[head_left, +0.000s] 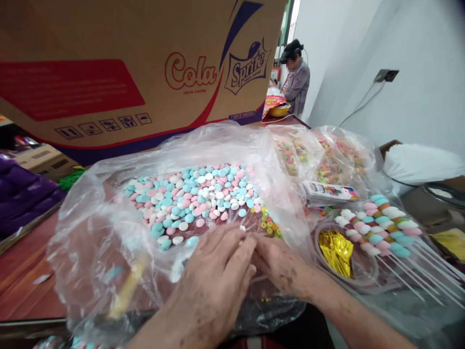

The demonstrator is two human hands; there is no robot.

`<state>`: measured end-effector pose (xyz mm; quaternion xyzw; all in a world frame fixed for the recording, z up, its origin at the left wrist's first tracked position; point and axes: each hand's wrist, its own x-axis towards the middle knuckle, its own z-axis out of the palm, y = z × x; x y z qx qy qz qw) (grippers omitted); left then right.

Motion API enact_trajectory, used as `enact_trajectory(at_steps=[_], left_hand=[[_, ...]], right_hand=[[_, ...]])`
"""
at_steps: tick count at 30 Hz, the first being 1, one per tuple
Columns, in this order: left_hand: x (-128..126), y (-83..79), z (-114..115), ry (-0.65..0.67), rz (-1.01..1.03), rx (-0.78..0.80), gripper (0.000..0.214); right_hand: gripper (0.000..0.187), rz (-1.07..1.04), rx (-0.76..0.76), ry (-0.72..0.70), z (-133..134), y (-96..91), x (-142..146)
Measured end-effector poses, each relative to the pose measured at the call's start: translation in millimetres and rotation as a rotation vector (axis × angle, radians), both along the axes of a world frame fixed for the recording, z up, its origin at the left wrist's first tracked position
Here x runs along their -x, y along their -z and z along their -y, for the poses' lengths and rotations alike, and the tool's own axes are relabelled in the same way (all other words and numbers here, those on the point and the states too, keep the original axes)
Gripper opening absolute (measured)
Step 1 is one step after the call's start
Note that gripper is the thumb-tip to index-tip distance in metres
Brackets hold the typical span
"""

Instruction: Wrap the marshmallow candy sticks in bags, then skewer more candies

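Candies [209,191], pastel and loose, on clear plastic film [90,213]; both hands at near edge.

Pieces rounded, smooth, matte; pink, pale blue and white mixed, spread mid-table, thinning toward the hands. Small yellow, green and orange rings [269,224] adjoin at right. Left hand [220,271] and right hand [278,259] touch, fingers close together; cannot tell whether anything is pinched, since the left hand's back covers the fingertips and part of the surface. Crumpled film folds over the table at left. Right of the hands: round clear tub [376,276] with gold strips [336,252], then candy skewers [378,225] on white sticks. Printed cards [330,191] lie stacked beyond. Large carton [145,63] blocks the view behind.
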<state>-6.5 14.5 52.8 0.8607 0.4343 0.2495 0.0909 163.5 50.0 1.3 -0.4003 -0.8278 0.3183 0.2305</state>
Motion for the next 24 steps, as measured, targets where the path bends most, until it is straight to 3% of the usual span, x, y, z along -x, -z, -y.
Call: enact_trajectory(at_steps=[2,4,6,9,11,13,17,20,22,24], left_hand=[[8.7,2.3,-8.3,0.001,-0.147,0.026,0.031],[16.8,11.2,-13.1,0.061,-0.238,0.215,0.027],[24.1,20.4,-13.4,0.135,-0.25,0.382,0.022],[30.4,23.7,-10.6,0.141,-0.25,0.439,0.017],[30.7,16.5,-11.3,0.125,-0.191,0.447,0.011],[28.8,5.4,-16.0,0.158,-0.014,0.554,0.009],[25.0,-8.2,-28.6,0.256,0.369,1.164,0.013],[26.6,-3.0,-31.0,0.198,0.471,1.532,0.015],[29.1,5.0,-29.4,0.148,0.452,1.605,0.014],[30.2,14.1,-27.6,0.126,0.382,1.551,0.009]], right_hand=[[0.011,0.137,-0.128,-0.076,0.9,-0.6,0.8],[0.01,0.264,-0.278,-0.154,3.7,3.1,-0.1],[0.014,0.33,-0.416,-0.211,8.0,8.9,-2.8],[0.015,0.357,-0.58,-0.203,15.1,13.7,-5.2],[0.012,0.363,-0.66,-0.178,18.3,10.1,-3.3],[0.013,0.351,-0.731,-0.203,19.7,1.4,0.5],[0.024,0.299,-0.842,-0.274,21.0,-16.3,5.2],[0.022,0.307,-0.852,-0.326,24.8,-20.9,3.7],[0.018,0.348,-0.851,-0.353,28.9,-22.5,1.7],[0.014,0.426,-0.841,-0.346,32.7,-26.1,-0.6]])
